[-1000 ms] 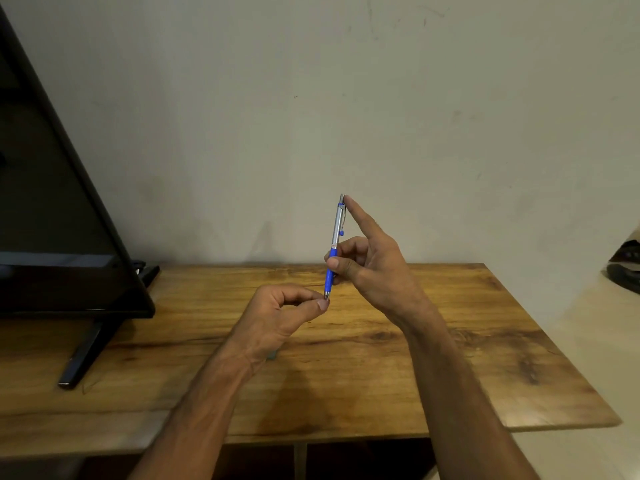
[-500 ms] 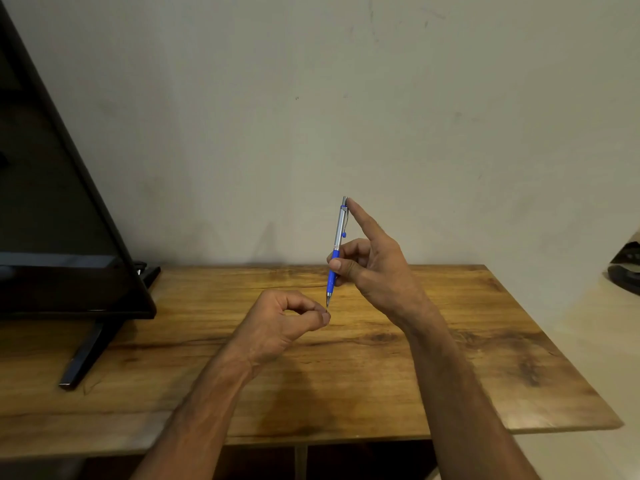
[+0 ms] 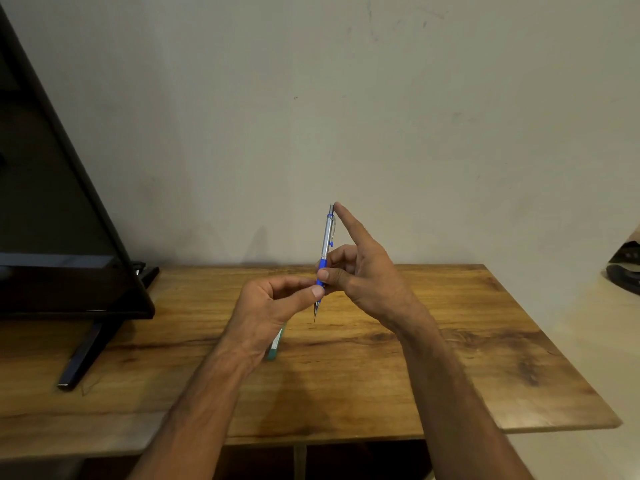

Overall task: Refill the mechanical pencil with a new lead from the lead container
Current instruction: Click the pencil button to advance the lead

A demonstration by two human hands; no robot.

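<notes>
The mechanical pencil [image 3: 326,244] stands nearly upright at mid-frame above the counter [image 3: 450,358], long axis vertical, tip down, button end up. The right hand [image 3: 367,278] pinches the blue grip, with its forefinger stretched up to the button end. The left hand [image 3: 273,313] pinches the barrel just above the tip. The pencil looks light, stiff and smooth. The grip is the sure hold, and the thin point likely snaps easily. The lead container [image 3: 275,348] lies half hidden under the left hand.

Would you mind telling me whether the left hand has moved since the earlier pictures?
Yes. The left hand has risen slightly toward the far edge of the table; its fingers now pinch the mechanical pencil.
</notes>
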